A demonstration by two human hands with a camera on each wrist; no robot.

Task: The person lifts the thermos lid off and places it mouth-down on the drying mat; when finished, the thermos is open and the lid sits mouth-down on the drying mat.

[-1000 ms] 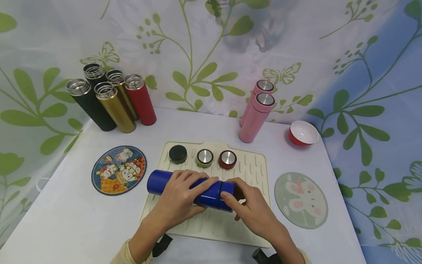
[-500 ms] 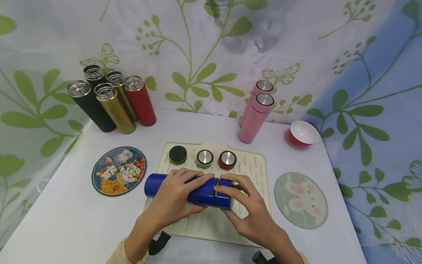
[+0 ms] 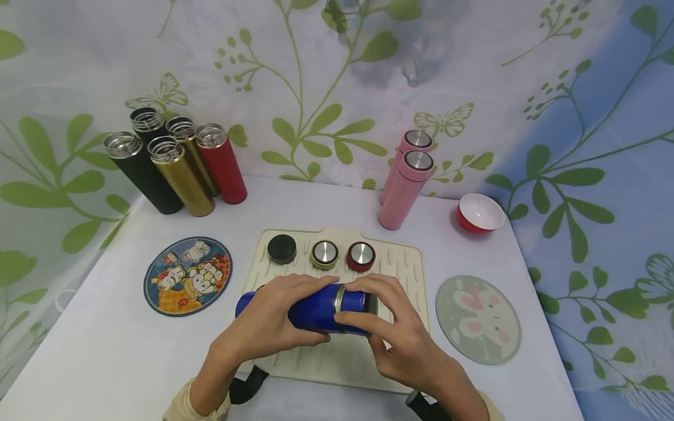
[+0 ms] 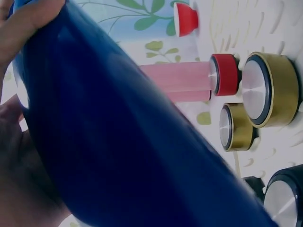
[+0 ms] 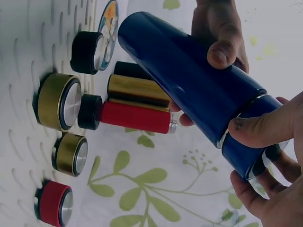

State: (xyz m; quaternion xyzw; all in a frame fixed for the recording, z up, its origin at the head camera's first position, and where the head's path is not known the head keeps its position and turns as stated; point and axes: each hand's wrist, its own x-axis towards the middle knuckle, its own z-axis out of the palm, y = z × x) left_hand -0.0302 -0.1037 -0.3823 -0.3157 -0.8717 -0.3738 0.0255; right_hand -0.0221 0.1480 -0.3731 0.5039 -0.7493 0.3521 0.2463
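Note:
A blue thermos bottle (image 3: 313, 310) lies almost level above the cream draining mat (image 3: 395, 263). My left hand (image 3: 276, 316) grips its body from above, fingers on the far side and thumb underneath. My right hand (image 3: 405, 333) holds the blue lid (image 5: 241, 153) at the right end, with its thumb (image 5: 260, 126) pressed across the seam. A bare silver band (image 3: 338, 297) shows between lid and body. Beyond the bottle, a black lid (image 3: 281, 249), a gold lid (image 3: 324, 254) and a red lid (image 3: 361, 256) stand in a row on the mat.
Several lidless bottles, black, gold and red (image 3: 223, 166), stand at the back left. Two capped pink bottles (image 3: 402, 190) and a red bowl (image 3: 480, 213) are at the back right. Round mats lie left (image 3: 188, 276) and right (image 3: 478, 320). Another gold lid (image 5: 71, 153) shows in the right wrist view.
My right hand has shifted its hold from the lid's end to fingers over the seam and turned the lid. The thin dark seam has widened into a silver band.

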